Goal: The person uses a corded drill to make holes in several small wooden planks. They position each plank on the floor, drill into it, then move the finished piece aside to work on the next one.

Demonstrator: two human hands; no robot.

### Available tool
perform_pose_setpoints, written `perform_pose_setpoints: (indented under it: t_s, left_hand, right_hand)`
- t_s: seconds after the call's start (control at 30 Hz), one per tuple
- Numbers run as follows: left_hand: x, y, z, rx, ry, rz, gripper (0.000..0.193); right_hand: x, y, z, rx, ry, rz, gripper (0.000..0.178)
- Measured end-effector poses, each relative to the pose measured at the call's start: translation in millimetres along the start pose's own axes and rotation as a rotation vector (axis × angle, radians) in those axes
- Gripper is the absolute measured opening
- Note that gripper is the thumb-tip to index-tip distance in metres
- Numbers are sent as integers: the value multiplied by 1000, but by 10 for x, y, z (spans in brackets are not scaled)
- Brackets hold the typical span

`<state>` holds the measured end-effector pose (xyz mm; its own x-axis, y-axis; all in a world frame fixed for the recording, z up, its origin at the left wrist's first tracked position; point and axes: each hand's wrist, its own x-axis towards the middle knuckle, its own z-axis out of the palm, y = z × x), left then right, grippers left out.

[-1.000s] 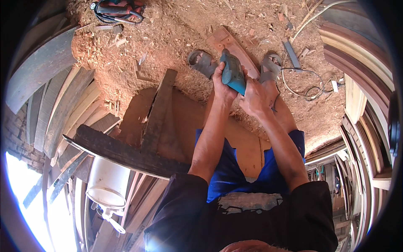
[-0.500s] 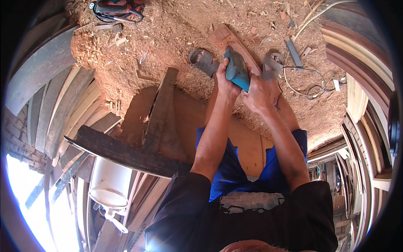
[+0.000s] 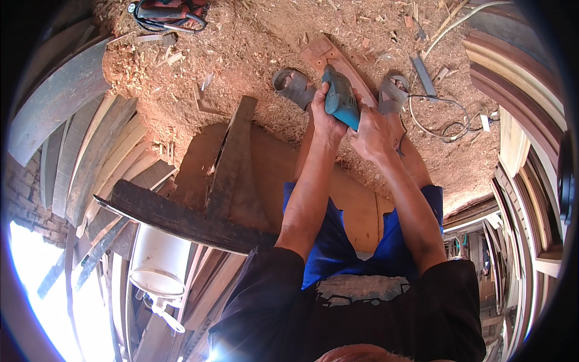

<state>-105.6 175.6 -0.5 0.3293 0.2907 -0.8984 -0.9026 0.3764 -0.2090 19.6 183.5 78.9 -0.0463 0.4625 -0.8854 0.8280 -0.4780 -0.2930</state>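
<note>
Teal drill (image 3: 341, 102), nose over wooden board (image 3: 335, 58); left hand (image 3: 328, 117) wrapped round its body, right hand (image 3: 370, 134) closed at its rear. Sandalled feet (image 3: 294, 87), either side of board: best kept bracing, drill square, pressure even.

The board (image 3: 347, 66) lies on the floor (image 3: 241, 66) between the left foot (image 3: 295, 89) and right foot (image 3: 393, 96), the drill (image 3: 340, 99) over it; a corded tool (image 3: 167, 12) lies far left, a strip (image 3: 424, 76) to the right

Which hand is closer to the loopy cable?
Right. The right hand is left of the cable; the left hand, also holding the power drill, is farther left.
</note>
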Motion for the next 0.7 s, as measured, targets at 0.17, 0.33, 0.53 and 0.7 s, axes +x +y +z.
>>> perform_pose_setpoints:
  t_s: [0.17, 0.33, 0.53, 0.7]
  left_hand:
    - [33, 14, -27, -7, 29, -21, 44]
    - [42, 0, -12, 49, 38, 21, 44]
    - [58, -9, -81, 6, 17, -10, 44]
    - [9, -29, 18, 39, -2, 42, 44]
  right_hand:
    - [15, 14, 7, 18, -6, -11, 51]
    - [22, -12, -52, 22, -21, -5, 50]
    - [3, -47, -107, 2, -40, 9, 48]
    - [9, 18, -46, 16, 57, -61, 48]
